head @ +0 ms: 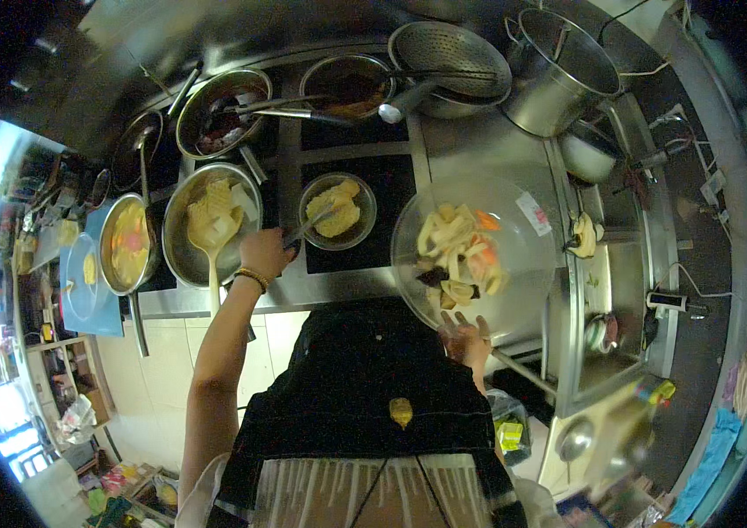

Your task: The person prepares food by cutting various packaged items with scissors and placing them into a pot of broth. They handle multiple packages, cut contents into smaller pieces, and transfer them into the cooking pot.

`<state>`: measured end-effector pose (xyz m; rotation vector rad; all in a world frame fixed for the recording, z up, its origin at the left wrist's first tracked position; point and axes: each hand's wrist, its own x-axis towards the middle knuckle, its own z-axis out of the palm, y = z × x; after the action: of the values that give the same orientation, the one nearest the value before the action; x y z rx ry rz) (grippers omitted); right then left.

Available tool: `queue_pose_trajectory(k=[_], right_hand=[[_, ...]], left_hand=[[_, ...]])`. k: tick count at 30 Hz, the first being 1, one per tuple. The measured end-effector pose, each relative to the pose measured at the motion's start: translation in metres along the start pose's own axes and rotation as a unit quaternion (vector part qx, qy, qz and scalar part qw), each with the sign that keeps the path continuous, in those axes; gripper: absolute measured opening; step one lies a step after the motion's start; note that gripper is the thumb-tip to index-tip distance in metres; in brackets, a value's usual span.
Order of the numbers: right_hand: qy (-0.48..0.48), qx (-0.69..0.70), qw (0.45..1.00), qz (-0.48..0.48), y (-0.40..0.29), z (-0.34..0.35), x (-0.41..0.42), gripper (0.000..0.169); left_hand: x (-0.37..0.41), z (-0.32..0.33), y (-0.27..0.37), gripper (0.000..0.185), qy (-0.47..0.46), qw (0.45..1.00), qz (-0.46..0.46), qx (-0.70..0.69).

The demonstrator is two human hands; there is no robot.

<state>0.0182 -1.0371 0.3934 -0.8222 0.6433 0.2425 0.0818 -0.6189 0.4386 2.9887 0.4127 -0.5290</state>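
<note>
My left hand [268, 253], with a beaded bracelet at the wrist, grips the dark handle of a metal utensil [316, 223]. Its far end reaches into yellow, crumbly or noodle-like food [335, 221] in a small round bowl [369, 232]. The exact kind of utensil is unclear. My right hand [467, 340] rests its spread fingers at the near rim of a large translucent bowl [525, 277]. Inside that bowl are pale strips, orange pieces and dark pieces of food [459, 254]. Left of my left hand, a pan [179, 261] holds a cream-coloured ladle [212, 241] and pale scored food pieces.
Further left is a pan [128, 243] of yellowish broth, its handle jutting past the counter edge. Along the back stand a pot with dark red contents [225, 115], a pan of brown sauce [347, 86], a perforated strainer [449, 59] and a tall steel pot [561, 72]. A sink [611, 297] lies right.
</note>
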Motion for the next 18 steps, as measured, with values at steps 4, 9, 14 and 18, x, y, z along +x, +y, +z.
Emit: queue_pose_trajectory(k=[4, 9, 14, 18], right_hand=[[0.029, -0.057, 0.997, -0.041, -0.008, 0.004, 0.007, 0.049], [-0.051, 0.012, 0.998, -0.033, -0.01, -0.009, 0.03, 0.054], [-0.149, -0.085, 0.98, -0.104, 0.007, -0.034, 0.064, 0.091], [-0.149, -0.033, 0.988, -0.034, -0.003, -0.02, 0.07, 0.062]], left_hand=[[0.004, 0.009, -0.001, 0.047, 0.014, 0.999, -0.029, -0.021], [-0.005, -0.01, -0.008, 0.047, -0.035, 0.996, -0.048, -0.066], [-0.014, -0.005, 0.01, 0.045, -0.052, 0.994, -0.022, -0.099], [-0.028, 0.024, 0.014, 0.049, -0.097, 0.984, -0.044, -0.141]])
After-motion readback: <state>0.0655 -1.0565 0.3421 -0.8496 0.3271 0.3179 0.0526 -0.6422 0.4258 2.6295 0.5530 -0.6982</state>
